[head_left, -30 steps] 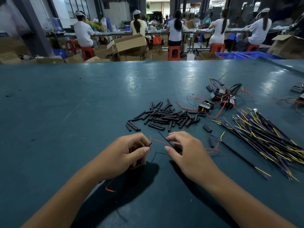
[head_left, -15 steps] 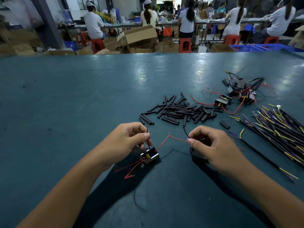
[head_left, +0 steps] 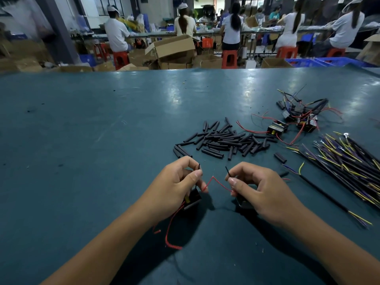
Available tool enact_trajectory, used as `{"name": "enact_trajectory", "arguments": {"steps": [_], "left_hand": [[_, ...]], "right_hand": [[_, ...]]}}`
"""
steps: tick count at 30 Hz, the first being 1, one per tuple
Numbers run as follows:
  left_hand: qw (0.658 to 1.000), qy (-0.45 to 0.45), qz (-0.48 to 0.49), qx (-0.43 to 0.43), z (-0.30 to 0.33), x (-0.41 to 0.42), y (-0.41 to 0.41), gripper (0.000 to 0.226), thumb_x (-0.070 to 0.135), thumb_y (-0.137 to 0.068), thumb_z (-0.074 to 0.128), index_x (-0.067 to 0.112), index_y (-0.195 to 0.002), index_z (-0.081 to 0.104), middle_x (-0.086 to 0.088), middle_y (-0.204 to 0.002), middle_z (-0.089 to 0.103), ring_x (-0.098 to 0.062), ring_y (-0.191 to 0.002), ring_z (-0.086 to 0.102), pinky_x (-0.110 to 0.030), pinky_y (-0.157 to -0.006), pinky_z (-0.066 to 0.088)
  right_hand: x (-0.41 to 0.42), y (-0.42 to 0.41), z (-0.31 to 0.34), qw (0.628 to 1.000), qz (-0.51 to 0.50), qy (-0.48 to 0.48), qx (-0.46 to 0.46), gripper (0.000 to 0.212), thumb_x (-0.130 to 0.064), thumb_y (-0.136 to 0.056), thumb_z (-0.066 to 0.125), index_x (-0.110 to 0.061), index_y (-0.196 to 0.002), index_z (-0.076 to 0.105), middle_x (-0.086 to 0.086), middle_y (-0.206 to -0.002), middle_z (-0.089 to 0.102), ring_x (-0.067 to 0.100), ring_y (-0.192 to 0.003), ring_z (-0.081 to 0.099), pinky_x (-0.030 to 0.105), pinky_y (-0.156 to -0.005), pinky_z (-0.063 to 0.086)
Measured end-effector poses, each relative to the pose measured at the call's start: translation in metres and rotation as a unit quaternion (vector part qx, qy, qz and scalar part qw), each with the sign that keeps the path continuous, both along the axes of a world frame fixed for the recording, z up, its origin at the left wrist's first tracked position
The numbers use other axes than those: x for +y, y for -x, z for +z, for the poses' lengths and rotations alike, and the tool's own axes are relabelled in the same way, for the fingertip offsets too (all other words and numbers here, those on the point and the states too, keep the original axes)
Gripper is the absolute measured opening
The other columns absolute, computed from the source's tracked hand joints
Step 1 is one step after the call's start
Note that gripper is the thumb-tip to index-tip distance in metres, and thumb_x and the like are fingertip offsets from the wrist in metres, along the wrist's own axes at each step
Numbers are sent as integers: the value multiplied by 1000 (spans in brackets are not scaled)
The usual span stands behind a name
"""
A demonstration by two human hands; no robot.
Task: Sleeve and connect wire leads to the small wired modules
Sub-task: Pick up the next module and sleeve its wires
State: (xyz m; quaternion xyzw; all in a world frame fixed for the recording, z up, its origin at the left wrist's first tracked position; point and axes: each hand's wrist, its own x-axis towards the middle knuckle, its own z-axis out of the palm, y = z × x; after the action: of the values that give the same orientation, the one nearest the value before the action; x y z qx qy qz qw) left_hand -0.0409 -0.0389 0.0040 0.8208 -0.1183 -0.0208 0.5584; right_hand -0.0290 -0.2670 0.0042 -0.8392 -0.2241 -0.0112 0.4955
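No writing is legible. Left hand fingers pinch a module; right hand fingers pinch its red lead.

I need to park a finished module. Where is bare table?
The table left of the sleeve pile and left hand is bare. Right is crowded: the modules and wire bundle.

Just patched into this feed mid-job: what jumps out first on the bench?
Front and centre, the left hand and right hand each pinch an end of a red wire peaked between them, a black module under the left. Behind them lies a pile of black sleeves; at the right edge fans a bundle of yellow and purple leads.
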Motion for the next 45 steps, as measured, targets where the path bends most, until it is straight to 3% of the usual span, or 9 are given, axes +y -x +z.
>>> {"name": "enact_trajectory", "arguments": {"steps": [5, 8, 10, 15, 22, 28, 34, 38, 45], "left_hand": [[996, 72, -50, 33, -4, -6, 1, 11, 21, -101, 58, 10, -98, 59, -4, -73, 71, -19, -68, 63, -28, -68, 48], [994, 65, -72, 43, -7, -8, 1, 11, 22, -99, 62, 12, -95, 63, -3, -68, 69, -15, -62, 60, -25, -62, 47], [996, 48, -73, 34, -8, -10, 1, 10, 25, -98, 63, 16, -93, 64, -1, -65, 69, -13, -58, 56, -25, -57, 43], [997, 32, -70, 8, -9, -11, 4, 12, 42, -93, 64, 30, -93, 67, -2, -67, 70, -21, -57, 50, -34, -56, 37], [997, 35, -63, -12, -12, -12, 5, 9, 33, -96, 65, 26, -92, 68, -3, -71, 72, -35, -63, 60, -53, -62, 48], [997, 48, -49, -18, -15, -12, 2, 11, 26, -97, 65, 19, -89, 66, -4, -70, 72, -13, -64, 64, -26, -63, 50], [995, 90, -35, -3, -18, -13, 1, 12, 35, -95, 65, 23, -93, 68, 0, -67, 67, -20, -62, 53, -35, -60, 40], [991, 116, -72, 6, -18, -11, 0, 21, 40, -90, 67, 27, -106, 71, -2, -69, 68, -14, -65, 58, -24, -62, 45], [987, 128, -92, 8, -16, -11, -1, 12, 32, -91, 70, 21, -96, 67, -5, -70, 68, -11, -58, 56, -19, -57, 44]], "right_hand": [[4, 0, -2, 999, -45, -2, 30, 12, -18, -93, 67, -26, -87, 60, -6, -67, 70, 5, -64, 68, 13, -59, 48], [9, 4, -2, 992, -86, 59, -63, 13, -18, -90, 70, -26, -84, 61, -12, -72, 69, 4, -71, 65, 16, -65, 48], [14, 9, 0, 985, -78, 80, -134, 12, -15, -89, 70, -23, -88, 62, -17, -81, 67, 1, -83, 63, 10, -71, 45], [20, 16, 1, 987, -55, 44, -142, 14, -11, -88, 71, -22, -85, 64, -15, -77, 65, 1, -80, 61, 6, -67, 40], [17, 15, -2, 996, -58, -24, -62, 15, -15, -88, 70, -26, -79, 67, -9, -69, 65, 3, -58, 55, 11, -56, 40], [18, 14, -4, 996, -58, -39, -51, 15, -15, -88, 70, -24, -77, 66, -9, -65, 61, 1, -55, 50, 11, -55, 39], [17, 13, -3, 998, -31, -31, -41, 14, -16, -89, 71, -23, -77, 67, -12, -62, 57, 2, -54, 47, 12, -54, 36], [15, 12, -1, 999, -25, -16, -45, 13, -18, -89, 72, -25, -79, 69, -13, -65, 59, 3, -59, 51, 11, -57, 37], [12, 13, 2, 999, -1, 11, -46, 10, -22, -90, 71, -24, -80, 71, -17, -69, 61, 2, -61, 54, 9, -58, 37]]}}
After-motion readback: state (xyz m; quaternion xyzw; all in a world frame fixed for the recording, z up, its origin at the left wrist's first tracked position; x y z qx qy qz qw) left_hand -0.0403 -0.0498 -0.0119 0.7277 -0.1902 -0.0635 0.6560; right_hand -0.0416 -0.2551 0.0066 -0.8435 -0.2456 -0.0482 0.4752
